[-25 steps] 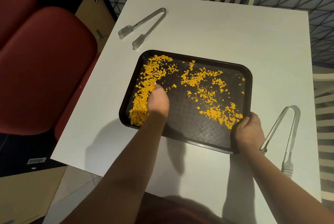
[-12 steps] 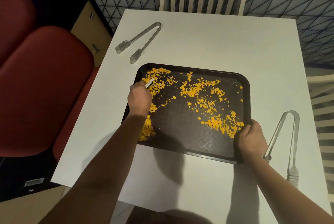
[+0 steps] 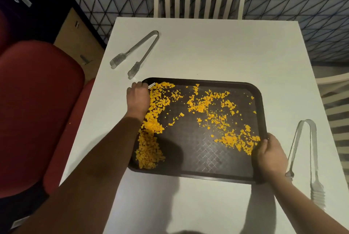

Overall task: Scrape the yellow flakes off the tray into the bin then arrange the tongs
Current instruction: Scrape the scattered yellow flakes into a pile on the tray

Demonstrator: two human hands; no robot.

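The left hand (image 3: 138,97) is curled shut around a small pale scraper (image 3: 151,85), only its tip showing, at the far-left corner of the dark tray (image 3: 207,175). The right hand (image 3: 269,155) is clamped on the tray's near-right rim, pinning it to the white table (image 3: 217,48).

From that corner I'd keep the blade low and flat and pull in long strokes, herding the yellow flakes (image 3: 207,105) into one heap. They lie in a band down the left side under the left wrist and in a looser scatter reaching the right hand's fingers.

One pair of tongs (image 3: 137,52) rests just beyond the left hand, the other tongs (image 3: 309,158) just right of the right hand. No bin is in view.
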